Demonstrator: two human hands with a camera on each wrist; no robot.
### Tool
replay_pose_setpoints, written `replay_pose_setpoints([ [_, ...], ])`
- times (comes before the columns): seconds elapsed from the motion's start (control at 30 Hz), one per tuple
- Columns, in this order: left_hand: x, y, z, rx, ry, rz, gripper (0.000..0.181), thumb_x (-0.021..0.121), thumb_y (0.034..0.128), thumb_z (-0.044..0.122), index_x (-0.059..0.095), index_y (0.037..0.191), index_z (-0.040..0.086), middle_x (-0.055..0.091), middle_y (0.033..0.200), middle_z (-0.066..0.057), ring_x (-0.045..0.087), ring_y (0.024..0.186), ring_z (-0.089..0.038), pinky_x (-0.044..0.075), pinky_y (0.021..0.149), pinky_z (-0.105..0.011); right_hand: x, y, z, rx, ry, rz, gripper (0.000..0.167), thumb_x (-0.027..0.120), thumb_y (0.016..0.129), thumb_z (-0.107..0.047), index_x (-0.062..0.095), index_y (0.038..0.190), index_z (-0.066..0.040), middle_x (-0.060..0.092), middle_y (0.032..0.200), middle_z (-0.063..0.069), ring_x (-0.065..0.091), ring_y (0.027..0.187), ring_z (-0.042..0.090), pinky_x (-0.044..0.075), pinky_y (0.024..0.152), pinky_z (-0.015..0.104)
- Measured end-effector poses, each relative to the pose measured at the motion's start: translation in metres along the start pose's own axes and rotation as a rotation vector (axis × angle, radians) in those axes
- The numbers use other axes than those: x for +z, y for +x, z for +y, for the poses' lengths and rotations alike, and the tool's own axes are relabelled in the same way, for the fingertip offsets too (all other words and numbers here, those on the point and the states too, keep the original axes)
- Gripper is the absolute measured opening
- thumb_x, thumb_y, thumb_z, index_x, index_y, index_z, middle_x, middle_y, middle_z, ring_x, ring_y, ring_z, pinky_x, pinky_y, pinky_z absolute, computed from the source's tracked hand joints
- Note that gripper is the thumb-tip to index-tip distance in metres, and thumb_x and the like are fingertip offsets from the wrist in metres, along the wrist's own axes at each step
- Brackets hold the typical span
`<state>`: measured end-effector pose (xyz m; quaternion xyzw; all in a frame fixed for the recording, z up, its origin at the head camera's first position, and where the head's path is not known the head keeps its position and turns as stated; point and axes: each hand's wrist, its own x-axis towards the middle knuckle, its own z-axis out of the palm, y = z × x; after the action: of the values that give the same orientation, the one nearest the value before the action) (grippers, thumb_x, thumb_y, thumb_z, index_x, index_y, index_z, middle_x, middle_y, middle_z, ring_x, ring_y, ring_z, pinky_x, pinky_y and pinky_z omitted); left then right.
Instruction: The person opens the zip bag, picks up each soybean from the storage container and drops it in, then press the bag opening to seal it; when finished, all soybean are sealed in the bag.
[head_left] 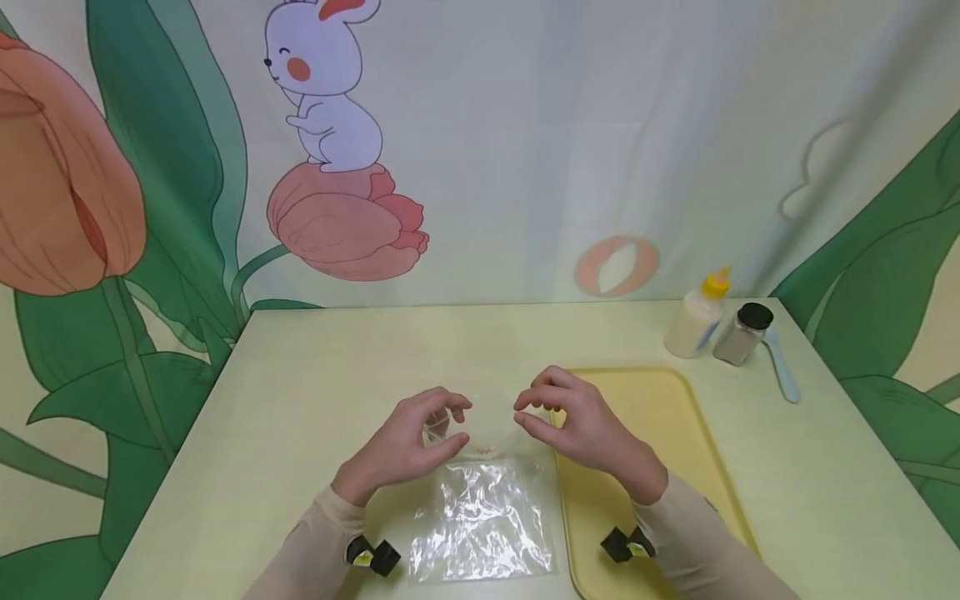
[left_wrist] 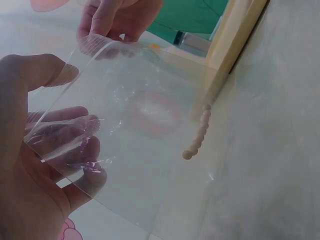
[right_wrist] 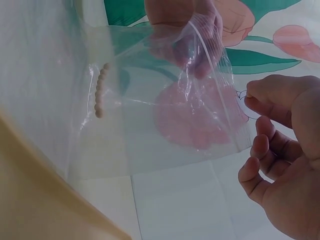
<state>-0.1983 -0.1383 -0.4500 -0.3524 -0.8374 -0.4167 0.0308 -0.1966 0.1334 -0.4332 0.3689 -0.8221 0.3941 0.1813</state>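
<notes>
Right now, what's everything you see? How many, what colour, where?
zip bag: 1, clear, centre
beads: one row, beige, zip bag's bottom
flat plastic: 1, clear, front centre
tray: 1, yellow, right side
squeeze bottle: 1, cream, yellow-topped, back right
jar: 1, grey, black-lidded, beside squeeze bottle
stick: 1, blue, beside jar
table: 1, pale yellow, underneath
backdrop: 1, multicoloured, behind table
wrist cameras: 2, black, wrists
sleeves: 2, beige, arms
left hand: 1, bare, bag's left
right hand: 1, bare, bag's right

We've got a clear, glossy plastic zip bag (left_wrist: 150, 175) and smooth, kinda matt beads (left_wrist: 201, 132). Lower centre of the head view, the plastic packet (head_left: 483, 525) is crinkly and super shiny; the yellow tray (head_left: 660, 400) looks like smooth plastic. Backdrop (head_left: 487, 167): matt cloth.
</notes>
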Motion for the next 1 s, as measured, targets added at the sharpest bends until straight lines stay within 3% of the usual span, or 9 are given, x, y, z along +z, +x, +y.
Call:
replay_pose_setpoints([
  [0.43,0.001,0.001,0.001,0.022,0.018,0.012,0.034,0.071,0.0864,0.018,0.062,0.118,0.013,0.064,0.095,-0.001,0.056,0.073,-0.011,0.053,0.068,-0.024,-0.009,0.001,0.002,0.006,-0.007,0.009,0.009,0.074,0.084,-0.01,0.073,0.091,-0.015,0.062,0.087,-0.005,0.055,0.073,0.012,0.049,0.062,0.026],
  [0.77,0.0,0.001,0.001,0.019,0.008,0.01,0.034,0.071,0.0866,0.017,0.062,0.119,0.012,0.064,0.096,-0.004,0.058,0.074,-0.014,0.053,0.068,-0.024,-0.025,0.006,0.018,0.011,-0.052,0.076,0.013,0.075,0.081,-0.006,0.071,0.089,-0.015,0.056,0.076,-0.008,0.048,0.063,0.012,0.043,0.055,0.024],
  [1.0,-0.001,0.001,0.003,0.007,0.014,0.004,0.034,0.071,0.0864,0.018,0.062,0.119,0.013,0.061,0.096,0.006,0.061,0.076,-0.02,0.053,0.069,-0.024,-0.033,0.01,0.04,0.062,-0.111,0.044,0.008,0.075,0.082,-0.007,0.073,0.088,-0.013,0.056,0.073,-0.006,0.048,0.061,0.013,0.041,0.054,0.022],
])
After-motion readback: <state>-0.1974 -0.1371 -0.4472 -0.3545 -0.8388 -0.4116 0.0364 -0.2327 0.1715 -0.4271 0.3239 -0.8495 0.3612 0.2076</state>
